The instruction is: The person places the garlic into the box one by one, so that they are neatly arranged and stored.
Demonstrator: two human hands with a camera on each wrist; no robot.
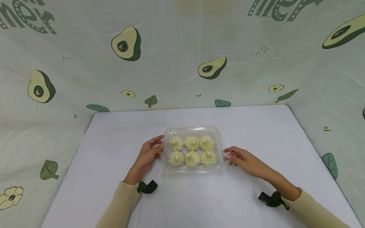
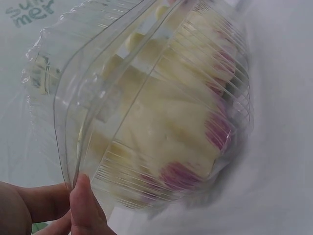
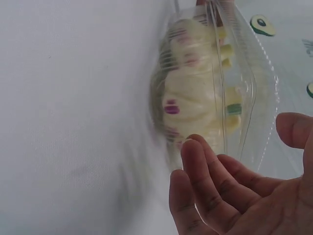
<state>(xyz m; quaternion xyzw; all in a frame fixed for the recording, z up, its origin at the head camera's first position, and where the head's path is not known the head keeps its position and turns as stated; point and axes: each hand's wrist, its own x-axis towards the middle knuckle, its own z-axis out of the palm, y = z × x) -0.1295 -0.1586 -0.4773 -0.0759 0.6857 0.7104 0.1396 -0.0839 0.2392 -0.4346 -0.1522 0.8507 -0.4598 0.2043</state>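
Observation:
A clear plastic clamshell box point(image 1: 189, 131) lies closed on the white table. Inside, in two rows, are several pale yellow garlic bulbs point(image 1: 192, 143) with ribbed sides; the left wrist view shows purple patches low on these bulbs point(image 2: 181, 175). My left hand point(image 1: 148, 153) is at the box's left side, its thumb point(image 2: 87, 203) and a finger pinching the rim. To the right of the box, my right hand point(image 1: 246, 161) has its fingers point(image 3: 194, 154) loosely bent beside the wall, with the thumb held apart and nothing in its grasp.
Behind the white-covered table point(image 1: 194, 202) hangs a pale cloth point(image 1: 171, 63) printed with avocados and leaves, which also runs along both sides. Each wrist carries a black camera mount, the left mount point(image 1: 147, 187) and right mount point(image 1: 272, 199) both close above the tabletop.

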